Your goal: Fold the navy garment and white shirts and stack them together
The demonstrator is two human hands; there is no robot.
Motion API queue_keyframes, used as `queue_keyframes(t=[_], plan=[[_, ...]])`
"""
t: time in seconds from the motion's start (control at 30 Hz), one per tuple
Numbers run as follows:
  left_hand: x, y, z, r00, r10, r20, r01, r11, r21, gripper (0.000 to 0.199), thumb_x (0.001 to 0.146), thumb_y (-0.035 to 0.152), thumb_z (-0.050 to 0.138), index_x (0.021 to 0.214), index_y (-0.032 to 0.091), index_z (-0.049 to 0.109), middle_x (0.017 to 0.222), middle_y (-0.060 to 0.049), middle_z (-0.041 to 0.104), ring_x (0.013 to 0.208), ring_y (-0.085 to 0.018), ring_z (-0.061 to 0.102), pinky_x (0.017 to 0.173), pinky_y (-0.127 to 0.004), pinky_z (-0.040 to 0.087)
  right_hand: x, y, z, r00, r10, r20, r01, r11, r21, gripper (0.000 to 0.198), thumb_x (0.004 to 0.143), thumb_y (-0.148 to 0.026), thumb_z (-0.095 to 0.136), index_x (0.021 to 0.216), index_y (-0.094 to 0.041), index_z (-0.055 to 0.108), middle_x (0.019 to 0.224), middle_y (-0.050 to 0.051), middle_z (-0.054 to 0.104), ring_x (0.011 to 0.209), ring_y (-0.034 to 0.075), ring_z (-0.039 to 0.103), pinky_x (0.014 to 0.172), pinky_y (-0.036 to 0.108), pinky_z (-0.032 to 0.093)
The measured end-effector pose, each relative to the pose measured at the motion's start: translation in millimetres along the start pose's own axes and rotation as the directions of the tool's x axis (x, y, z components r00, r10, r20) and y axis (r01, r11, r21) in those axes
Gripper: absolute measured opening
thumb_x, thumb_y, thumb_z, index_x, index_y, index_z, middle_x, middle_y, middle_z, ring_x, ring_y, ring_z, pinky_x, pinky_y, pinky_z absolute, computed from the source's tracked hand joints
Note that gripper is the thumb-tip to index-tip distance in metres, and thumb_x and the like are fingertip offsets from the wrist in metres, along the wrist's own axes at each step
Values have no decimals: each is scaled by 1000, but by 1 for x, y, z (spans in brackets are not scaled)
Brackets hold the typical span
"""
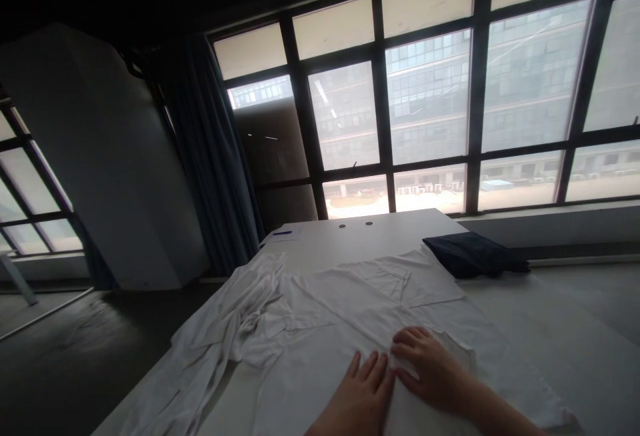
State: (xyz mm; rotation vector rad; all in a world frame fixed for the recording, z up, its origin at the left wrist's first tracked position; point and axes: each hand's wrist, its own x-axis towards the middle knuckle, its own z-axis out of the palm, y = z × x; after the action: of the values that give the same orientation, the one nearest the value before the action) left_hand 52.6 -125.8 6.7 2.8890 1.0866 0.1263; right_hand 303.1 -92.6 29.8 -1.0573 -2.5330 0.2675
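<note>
Across the near part of a white surface [325, 244], slightly right of the middle, two bare hands rest close together on a spread white cloth [320, 343]. The left hand [361, 393] comes in from the near side with its back up; its fingers [369, 364] are stretched out, slightly parted and pointed toward the far side, laid down on the fabric rather than closed around it. The right hand [436, 366] reaches in from the near right, its forearm slanting across the right part of the cloth, back up and fingers [411, 336] bent a little toward the left, with the thumb lowered close beside the left hand's index finger. Whether the right fingers pinch a bit of the fabric or only press on it, I cannot tell. The cloth lies under and around both hands: fairly flat just left of the left hand, creased beyond the fingertips, and spread out again to the right beneath the right forearm. Farther left it bunches into loose, crumpled folds that run along the left side of the surface. At the far right of the cloth lies a dark folded fabric [470, 256], well apart from the hands. Toward the far left, a blue pen [283, 232] lies on paper [285, 239]. Beyond stand tall windows [427, 99], with a blue curtain [213, 163] to their left.
</note>
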Motion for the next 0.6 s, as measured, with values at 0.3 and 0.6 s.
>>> queue_keyframes(t=[0.3, 0.6], plan=[[-21, -21, 24, 997, 69, -30, -69, 998, -4, 45, 106, 27, 44, 150, 27, 39, 150, -8, 55, 141, -24, 48, 121, -42, 35, -13, -9, 43, 957, -287, 37, 288, 937, -198, 73, 87, -25, 57, 157, -25, 35, 150, 9, 55, 133, 33, 55, 110, 44, 40], [-53, -45, 33, 990, -111, 84, 115, 992, -43, 46, 97, 18, 52, 142, 28, 53, 146, -7, 59, 134, -27, 55, 113, -40, 44, -8, -37, 59, 896, -440, -53, 371, 810, -454, 13, 97, -24, 54, 103, -29, 65, 124, -4, 73, 104, 21, 69, 88, 30, 50]])
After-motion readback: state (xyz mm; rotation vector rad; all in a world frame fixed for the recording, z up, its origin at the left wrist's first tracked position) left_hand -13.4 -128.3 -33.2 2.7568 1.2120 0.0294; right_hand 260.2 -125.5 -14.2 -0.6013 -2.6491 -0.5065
